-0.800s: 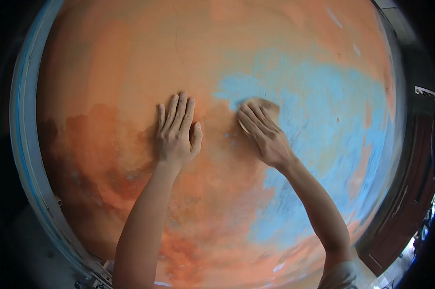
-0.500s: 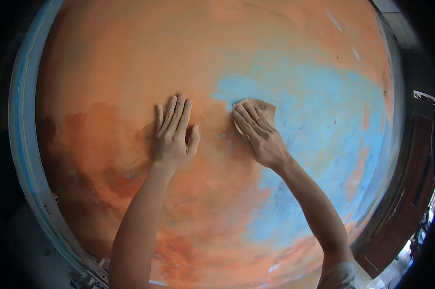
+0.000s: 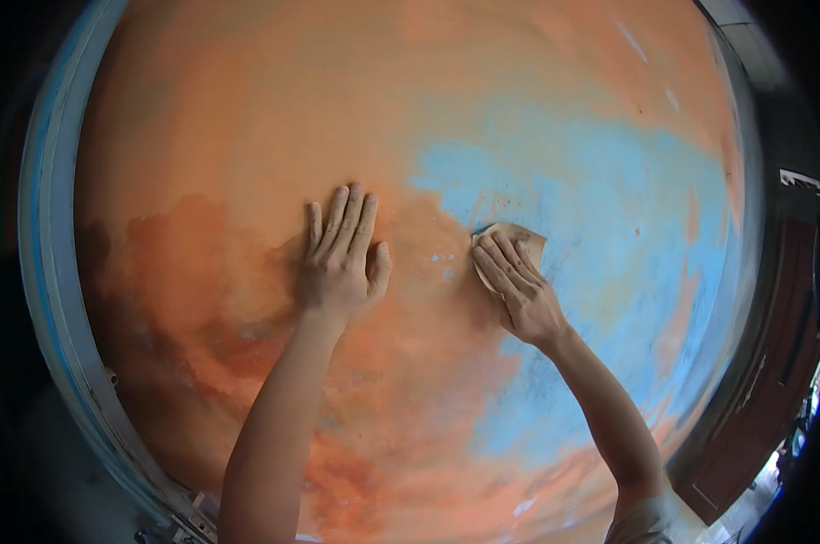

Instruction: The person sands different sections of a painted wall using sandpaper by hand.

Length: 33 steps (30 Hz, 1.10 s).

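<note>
A tan sandpaper sheet, dark-smudged and partly hidden, is held approx. flat against the painted wall, R of ctr, at the L edge of a lg. lt-blue patch. The wall is coated mostly in mottled orange, w/ darker rust areas at L; blue specks are seen L of the sheet.

Painted surface, broad and bowed in the view, mottled in orange and brown. A pale blue patch spreads over its right half; a dark rust-red patch marks the left. Small pale marks show at the near edge and far right. Directly upon it: the left hand, laid flat near the middle; to the right, a tan sheet beneath the right hand, overlying the blue patch's left margin.
</note>
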Available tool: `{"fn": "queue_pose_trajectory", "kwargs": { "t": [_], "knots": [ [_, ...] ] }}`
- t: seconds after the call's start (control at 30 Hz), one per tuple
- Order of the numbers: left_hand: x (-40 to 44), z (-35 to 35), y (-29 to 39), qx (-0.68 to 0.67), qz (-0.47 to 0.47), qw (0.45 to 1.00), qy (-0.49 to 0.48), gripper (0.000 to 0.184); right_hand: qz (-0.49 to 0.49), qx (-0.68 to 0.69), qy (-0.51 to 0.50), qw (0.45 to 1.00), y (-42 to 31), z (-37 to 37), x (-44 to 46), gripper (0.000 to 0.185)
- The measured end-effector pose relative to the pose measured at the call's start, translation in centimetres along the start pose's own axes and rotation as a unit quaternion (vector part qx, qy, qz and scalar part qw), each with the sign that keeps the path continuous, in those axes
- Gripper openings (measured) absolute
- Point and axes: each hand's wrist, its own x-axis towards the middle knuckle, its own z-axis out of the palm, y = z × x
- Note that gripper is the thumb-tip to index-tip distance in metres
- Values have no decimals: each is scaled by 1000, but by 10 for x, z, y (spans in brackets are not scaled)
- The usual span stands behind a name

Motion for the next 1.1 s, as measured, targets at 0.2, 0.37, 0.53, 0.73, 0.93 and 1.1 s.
{"fn": "queue_pose_trajectory", "kwargs": {
  "t": [0.2, 0.37, 0.53, 0.73, 0.93, 1.1],
  "knots": [
    [6, -6, 2, 8, 1, 1000, -6, 55, 51, 32, 37, 997, -1, 8, 39, 53],
    [7, 3, 4, 6, 0, 1000, -6, 53, 126, 49, 4, 991, -35, 24, -99, 46],
    [23, -13, 2, 21, 11, 1000, -2, 52, 170, -3, 11, 985, -47, 16, -75, 47],
    [18, -5, 1, 21, 8, 1000, 5, 51, 168, -9, 34, 985, -50, 19, -68, 47],
    [29, -25, -12, 22, 11, 1000, -3, 49, 169, -29, 27, 985, -74, 11, -62, 48],
    [26, -19, -15, 16, 12, 1000, 4, 51, 184, -22, 43, 982, -70, 8, -45, 48]
  ]
}}
